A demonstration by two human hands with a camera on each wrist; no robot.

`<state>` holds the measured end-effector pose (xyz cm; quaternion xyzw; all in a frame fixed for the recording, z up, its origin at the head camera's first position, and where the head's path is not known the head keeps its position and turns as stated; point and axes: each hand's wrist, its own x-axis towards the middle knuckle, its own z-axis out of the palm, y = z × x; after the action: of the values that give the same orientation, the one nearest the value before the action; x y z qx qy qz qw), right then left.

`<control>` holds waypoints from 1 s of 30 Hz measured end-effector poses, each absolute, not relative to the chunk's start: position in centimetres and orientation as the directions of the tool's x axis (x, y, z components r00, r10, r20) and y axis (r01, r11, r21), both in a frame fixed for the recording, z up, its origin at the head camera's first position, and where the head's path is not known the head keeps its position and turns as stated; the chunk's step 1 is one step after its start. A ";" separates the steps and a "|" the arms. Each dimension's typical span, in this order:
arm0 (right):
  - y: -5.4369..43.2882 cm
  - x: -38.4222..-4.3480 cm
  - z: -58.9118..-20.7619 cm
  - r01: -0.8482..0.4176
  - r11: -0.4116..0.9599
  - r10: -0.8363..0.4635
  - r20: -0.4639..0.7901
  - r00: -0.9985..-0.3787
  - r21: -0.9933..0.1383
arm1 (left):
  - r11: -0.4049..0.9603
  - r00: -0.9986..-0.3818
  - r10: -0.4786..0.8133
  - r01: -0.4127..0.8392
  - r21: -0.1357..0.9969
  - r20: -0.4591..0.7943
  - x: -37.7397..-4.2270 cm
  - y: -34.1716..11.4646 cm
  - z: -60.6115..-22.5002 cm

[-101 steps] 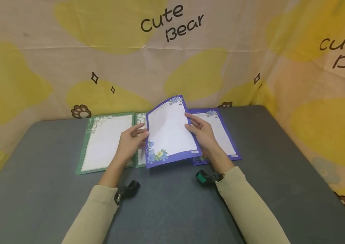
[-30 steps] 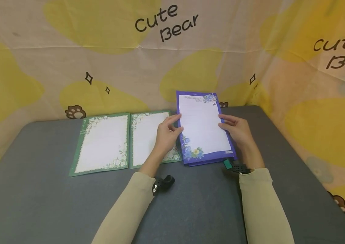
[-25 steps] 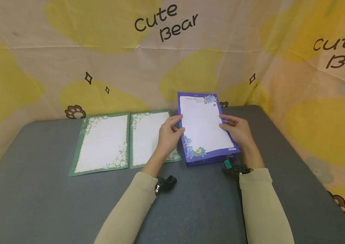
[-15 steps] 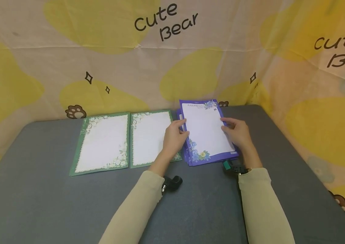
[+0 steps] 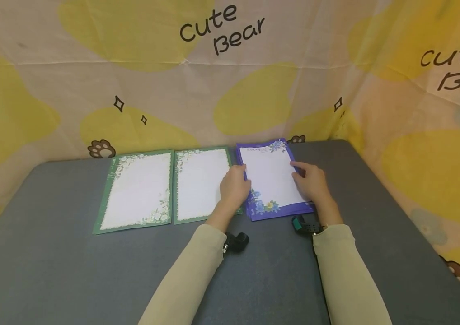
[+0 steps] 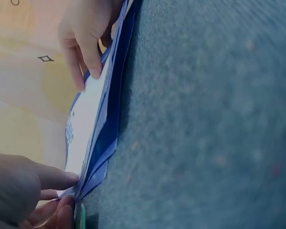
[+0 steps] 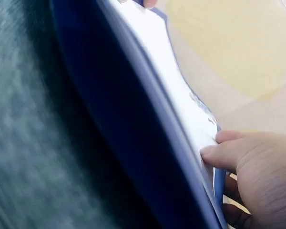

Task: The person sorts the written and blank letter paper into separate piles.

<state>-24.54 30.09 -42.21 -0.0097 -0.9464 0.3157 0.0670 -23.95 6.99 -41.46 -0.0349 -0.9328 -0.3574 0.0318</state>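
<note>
Several sheets of stationery paper (image 5: 270, 176) with blue-purple borders and flower corners lie roughly stacked at the right of the row, their edges not quite flush. At the stack's left edge my left hand (image 5: 234, 185) pinches the sheets; the left wrist view shows its thumb on top and its fingers (image 6: 62, 210) underneath. My right hand (image 5: 311, 180) pinches the right edge, thumb over the paper and fingers below in the right wrist view. Seen from both wrists, the stack's near side is raised off the table and the sheets fan slightly apart. My left hand hides part of the neighbouring sheet.
Two green-bordered sheets lie flat side by side, the outer sheet (image 5: 138, 189) at left and the inner sheet (image 5: 201, 180) beside the blue stack. All rest on a dark grey table (image 5: 71, 271). A yellow patterned cloth (image 5: 152, 90) hangs behind it.
The top blue sheet, earlier held up over the middle, has moved right and down onto the other blue paper. Both hands have gone with it and now grip the stack's edges lower down.
</note>
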 end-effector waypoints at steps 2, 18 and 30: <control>30.0 -24.6 -42.2 -0.035 0.808 0.057 0.137 -0.989 -0.588 | 0.751 -0.996 0.040 0.085 0.655 0.083 -24.0 7.0 -41.4; 28.7 -24.2 -41.8 0.103 0.728 0.249 0.122 -0.961 -0.678 | 0.650 -1.000 -0.007 0.000 0.760 0.006 -23.9 7.2 -40.4; 26.6 -23.8 -38.9 -0.160 0.787 -0.025 0.229 -0.973 -0.596 | 0.673 -0.972 0.193 0.228 0.704 0.131 -22.7 0.0 -38.7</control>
<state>-23.81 26.62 -38.93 0.0494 -0.9393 0.3229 0.1048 -22.69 -0.01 -38.70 -0.1153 -0.9142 -0.3879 0.0226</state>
